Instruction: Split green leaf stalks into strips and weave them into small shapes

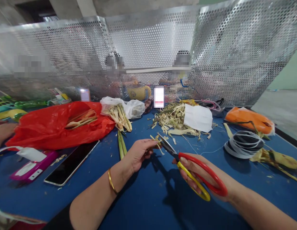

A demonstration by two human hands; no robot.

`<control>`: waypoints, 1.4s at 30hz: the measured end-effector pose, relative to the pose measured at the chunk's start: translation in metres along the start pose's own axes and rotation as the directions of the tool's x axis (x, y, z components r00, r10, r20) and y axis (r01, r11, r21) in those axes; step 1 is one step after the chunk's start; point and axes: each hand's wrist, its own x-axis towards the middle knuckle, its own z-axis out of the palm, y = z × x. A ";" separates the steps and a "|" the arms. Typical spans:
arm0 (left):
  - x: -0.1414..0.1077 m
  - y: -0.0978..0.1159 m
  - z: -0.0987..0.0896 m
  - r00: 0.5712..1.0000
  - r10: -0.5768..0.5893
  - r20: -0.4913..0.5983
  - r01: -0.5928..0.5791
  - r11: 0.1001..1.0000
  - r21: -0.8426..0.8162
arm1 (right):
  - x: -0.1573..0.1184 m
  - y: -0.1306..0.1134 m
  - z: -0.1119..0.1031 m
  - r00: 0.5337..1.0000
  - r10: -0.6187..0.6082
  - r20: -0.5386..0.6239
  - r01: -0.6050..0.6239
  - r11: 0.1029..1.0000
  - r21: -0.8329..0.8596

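Note:
My left hand (144, 151), with a gold bangle on the wrist, pinches a small bundle of pale plant strips (159, 142) above the blue table. In my right hand (193, 174) are scissors (201, 171) with one red and one yellow handle loop. Their blades point up and left, and the tips are beside the strips. Whether the blades touch the strips is hard to tell. Beyond my hands lies a heap of dry cut strips (172, 116), with a white sheet (198, 118) on its right side.
A red plastic bag (52, 127), a phone (73, 164) and a purple power strip (34, 167) are at left. A spool of white cord (243, 145) and an orange packet (249, 119) lie right. A perforated metal screen (148, 41) stands behind. Another person's hand (4, 134) shows at the left edge.

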 end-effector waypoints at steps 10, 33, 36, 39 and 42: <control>-0.003 0.002 0.003 0.994 0.070 -0.087 -0.065 0.996 0.059 | 0.007 0.004 -0.002 0.999 -0.005 -0.041 -0.004 0.977 -0.213; -0.001 -0.003 0.005 0.998 0.032 -0.060 -0.033 0.999 -0.013 | 0.010 0.016 0.007 0.995 -0.070 -0.074 0.046 0.958 -0.284; 0.000 -0.003 0.003 0.998 0.031 -0.054 -0.032 0.999 -0.011 | 0.012 0.019 0.009 0.993 -0.080 -0.082 0.056 0.963 -0.265; 0.001 -0.003 0.001 0.998 0.033 -0.047 -0.034 0.999 -0.028 | 0.014 0.015 0.005 0.988 -0.099 -0.119 0.060 0.953 -0.298; 0.002 -0.002 -0.001 0.999 0.028 -0.034 -0.029 0.999 -0.041 | 0.013 0.007 -0.002 0.972 -0.191 -0.137 0.133 0.927 -0.350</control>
